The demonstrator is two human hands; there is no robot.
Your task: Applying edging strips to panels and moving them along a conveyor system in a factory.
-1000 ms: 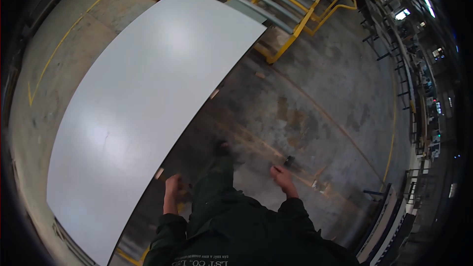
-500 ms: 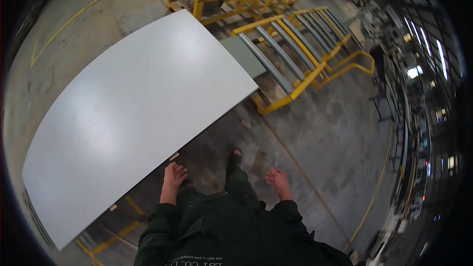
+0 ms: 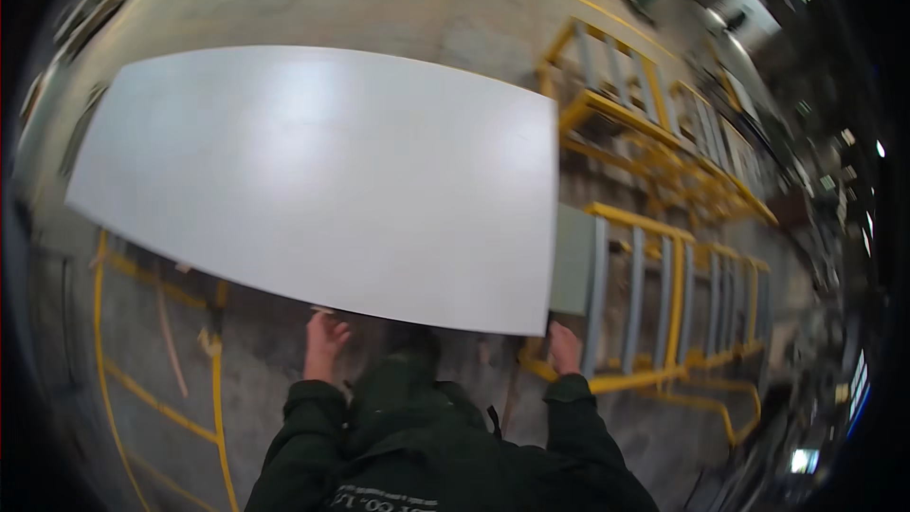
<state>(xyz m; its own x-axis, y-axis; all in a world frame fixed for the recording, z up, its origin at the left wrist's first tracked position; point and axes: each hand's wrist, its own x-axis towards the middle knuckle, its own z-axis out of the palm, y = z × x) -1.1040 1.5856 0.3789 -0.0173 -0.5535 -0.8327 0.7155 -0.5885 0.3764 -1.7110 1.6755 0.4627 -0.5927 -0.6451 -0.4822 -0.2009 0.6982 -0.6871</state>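
Note:
A large white flat panel (image 3: 332,180) lies across the view in front of me. Its near long edge runs just above my hands. My left hand (image 3: 324,343) reaches up to that edge near its middle, fingertips tucked under it. At the panel's near right corner my right hand (image 3: 566,348) grips the edge. Both forearms are in dark green sleeves, rising from the lower edge.
Yellow steel frames with grey rollers (image 3: 654,284) stand to the right, a grey plate (image 3: 573,261) against the panel's end. More yellow racks (image 3: 664,133) sit behind. The concrete floor (image 3: 152,360) has painted yellow lines at the left.
The view has swung so the panel now lies crosswise ahead. Both hands have moved up from beside my body to the panel's near edge.

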